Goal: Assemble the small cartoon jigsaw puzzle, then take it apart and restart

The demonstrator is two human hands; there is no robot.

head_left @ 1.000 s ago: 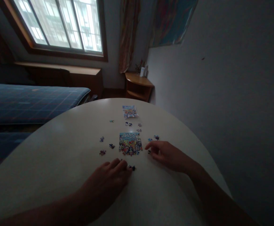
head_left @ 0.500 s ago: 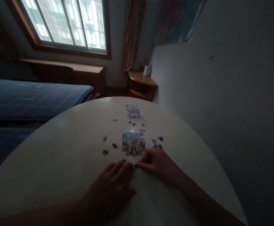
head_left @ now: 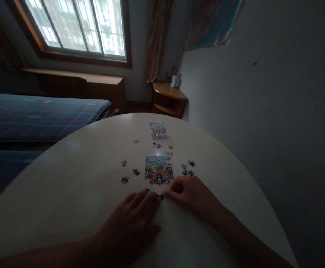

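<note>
A partly built colourful jigsaw puzzle (head_left: 158, 169) lies in the middle of a round white table (head_left: 67, 178). My left hand (head_left: 131, 219) lies flat on the table just below it, fingers stretched toward a small dark puzzle piece (head_left: 161, 195). My right hand (head_left: 190, 193) is curled, its fingertips pinched at that same piece. Loose pieces (head_left: 128, 172) lie scattered left of the puzzle, and more loose pieces (head_left: 187, 167) sit to its right, just beyond my right hand.
A small printed picture card (head_left: 158, 130) lies at the table's far side. Beyond are a blue plaid bed (head_left: 39, 115), a wooden corner shelf (head_left: 169, 98), a window (head_left: 78, 26) and a grey wall (head_left: 263, 111) close on the right.
My right hand has moved from the loose pieces right of the puzzle to the dark piece at my left fingertips. The left hand has stayed flat in place.
</note>
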